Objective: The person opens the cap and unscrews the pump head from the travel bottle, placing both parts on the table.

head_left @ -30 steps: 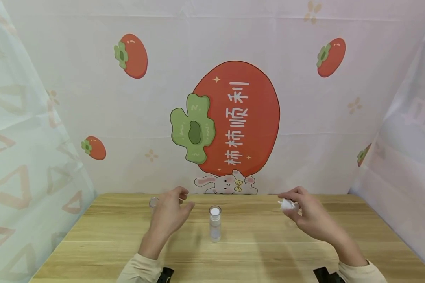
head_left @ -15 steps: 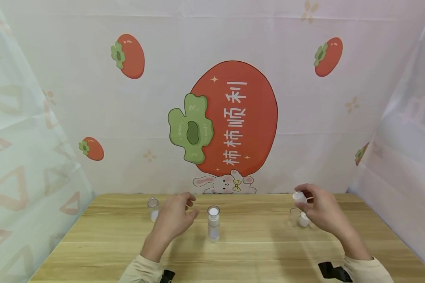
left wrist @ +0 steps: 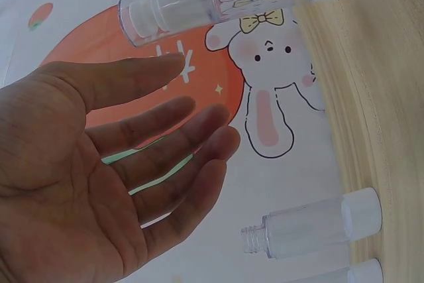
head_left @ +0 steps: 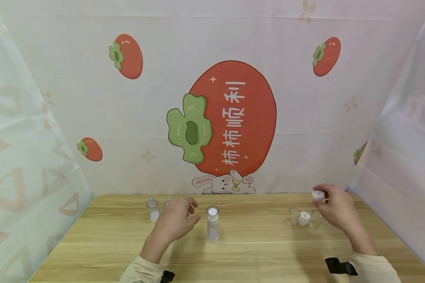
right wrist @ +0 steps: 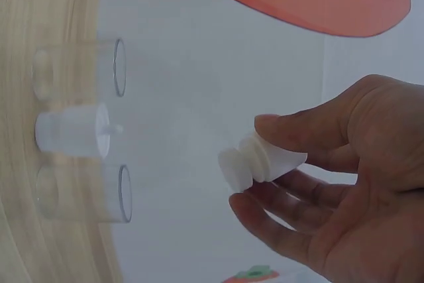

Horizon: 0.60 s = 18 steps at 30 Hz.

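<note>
Clock directions are taken in the head view from the capped bottle, which stands upright on the table. The right hand, between two and three o'clock, grips a white pump piece between thumb and fingers, tilted and raised off the table. At three o'clock a second pump piece stands on the table between two clear covers, one nearer the capped bottle and the other farther from it. The left hand, at nine o'clock, is relaxed and empty, its palm and slightly bent fingers touching nothing. Between nine and ten o'clock stand a bottle with a bare threaded neck and, farther out, a second bottle, whose neck condition cannot be confirmed. Assessment: the step in hand appears to be handling of a separated pump part, with the left hand idle. Setting the piece down would call for levelling it and releasing it gently, without knocking the neighbouring cover.
</note>
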{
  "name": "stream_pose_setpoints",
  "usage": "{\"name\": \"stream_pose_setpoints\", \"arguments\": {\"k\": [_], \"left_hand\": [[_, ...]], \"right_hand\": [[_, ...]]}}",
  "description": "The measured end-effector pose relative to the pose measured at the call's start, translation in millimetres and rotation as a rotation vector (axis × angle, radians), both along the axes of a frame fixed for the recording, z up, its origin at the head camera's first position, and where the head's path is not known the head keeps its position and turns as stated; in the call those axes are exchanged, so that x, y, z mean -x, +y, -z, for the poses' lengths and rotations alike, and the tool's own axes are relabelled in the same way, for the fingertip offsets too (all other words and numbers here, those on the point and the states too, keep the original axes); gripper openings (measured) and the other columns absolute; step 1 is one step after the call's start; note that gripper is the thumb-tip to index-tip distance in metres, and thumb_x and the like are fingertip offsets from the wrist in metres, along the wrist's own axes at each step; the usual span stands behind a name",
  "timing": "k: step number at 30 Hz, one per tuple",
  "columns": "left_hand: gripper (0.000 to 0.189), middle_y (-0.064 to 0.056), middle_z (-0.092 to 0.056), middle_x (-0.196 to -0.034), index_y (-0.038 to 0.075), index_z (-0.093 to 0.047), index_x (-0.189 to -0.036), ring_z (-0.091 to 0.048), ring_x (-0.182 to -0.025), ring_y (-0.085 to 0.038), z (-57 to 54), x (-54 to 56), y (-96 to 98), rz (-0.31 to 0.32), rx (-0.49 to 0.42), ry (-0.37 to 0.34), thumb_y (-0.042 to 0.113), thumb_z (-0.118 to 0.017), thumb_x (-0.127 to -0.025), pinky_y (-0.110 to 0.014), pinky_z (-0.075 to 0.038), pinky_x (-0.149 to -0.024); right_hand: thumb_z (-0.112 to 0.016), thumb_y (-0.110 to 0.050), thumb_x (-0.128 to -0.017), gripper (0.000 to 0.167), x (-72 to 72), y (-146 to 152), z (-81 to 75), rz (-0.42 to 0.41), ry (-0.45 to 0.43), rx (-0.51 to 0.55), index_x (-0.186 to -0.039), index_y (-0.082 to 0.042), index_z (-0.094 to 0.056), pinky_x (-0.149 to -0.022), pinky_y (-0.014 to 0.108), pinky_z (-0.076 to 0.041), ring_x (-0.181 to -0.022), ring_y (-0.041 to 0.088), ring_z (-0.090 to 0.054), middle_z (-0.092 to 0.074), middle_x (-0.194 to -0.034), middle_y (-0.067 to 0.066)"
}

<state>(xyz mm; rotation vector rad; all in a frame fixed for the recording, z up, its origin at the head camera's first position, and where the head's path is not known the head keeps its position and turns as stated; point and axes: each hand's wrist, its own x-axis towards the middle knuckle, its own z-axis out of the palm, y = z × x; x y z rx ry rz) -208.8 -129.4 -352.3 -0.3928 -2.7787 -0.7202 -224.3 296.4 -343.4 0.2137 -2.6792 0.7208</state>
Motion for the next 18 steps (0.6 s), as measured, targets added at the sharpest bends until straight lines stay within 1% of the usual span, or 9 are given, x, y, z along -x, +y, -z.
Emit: {"name": "stream_pose_setpoints", "arguments": {"k": [2,6,10,15,18], "left_hand": [[0.022,0.002,-0.07,-0.086,0.011,-0.072,-0.101,-0.061,-0.082,-0.022,-0.1,-0.2,-0.5,0.014,0.003,-0.021,0.017,-0.082,-0.082,-0.04,-0.05,-0.069],[0.022,0.001,-0.068,-0.084,0.009,-0.072,-0.1,-0.063,-0.077,-0.018,0.7,-0.2,-1.5,0.041,0.013,-0.042,0.016,-0.082,-0.082,-0.038,-0.052,-0.064],[0.021,0.001,-0.067,-0.082,0.009,-0.072,-0.098,-0.062,-0.076,-0.016,2.3,-0.5,-2.2,0.054,0.027,-0.039,0.016,-0.083,-0.081,-0.039,-0.051,-0.064],[0.023,0.002,-0.066,-0.081,0.01,-0.072,-0.096,-0.062,-0.076,-0.016,4.2,-0.9,-2.7,0.063,0.038,-0.039,0.016,-0.085,-0.079,-0.04,-0.051,-0.065],[0.024,0.002,-0.066,-0.081,0.009,-0.072,-0.097,-0.062,-0.076,-0.016,4.7,-1.0,-2.8,0.065,0.042,-0.043,0.017,-0.085,-0.079,-0.04,-0.051,-0.065]], "right_hand": [[-0.07,-0.003,-0.087,0.035,0.6,5,0.5,0.022,-0.001,-0.015,-0.118,0.012,-0.063,-0.065,0.045,-0.052,-0.09,0.042,-0.063,-0.062,-0.107,0.031],[-0.07,-0.005,-0.087,0.034,2.0,15,1.0,0.061,-0.039,-0.032,-0.116,0.011,-0.064,-0.064,0.046,-0.05,-0.087,0.039,-0.063,-0.065,-0.104,0.028],[-0.07,-0.005,-0.086,0.033,4.6,25,1.8,0.083,-0.064,-0.043,-0.115,0.011,-0.063,-0.064,0.045,-0.048,-0.086,0.04,-0.064,-0.066,-0.101,0.028],[-0.067,-0.003,-0.084,0.032,7.5,35,4.3,0.103,-0.104,-0.058,-0.112,0.013,-0.062,-0.069,0.052,-0.048,-0.089,0.045,-0.061,-0.065,-0.1,0.029],[-0.065,-0.002,-0.081,0.03,8.7,39,7.5,0.104,-0.127,-0.068,-0.107,0.013,-0.062,-0.07,0.051,-0.047,-0.088,0.044,-0.061,-0.065,-0.097,0.028]]}}
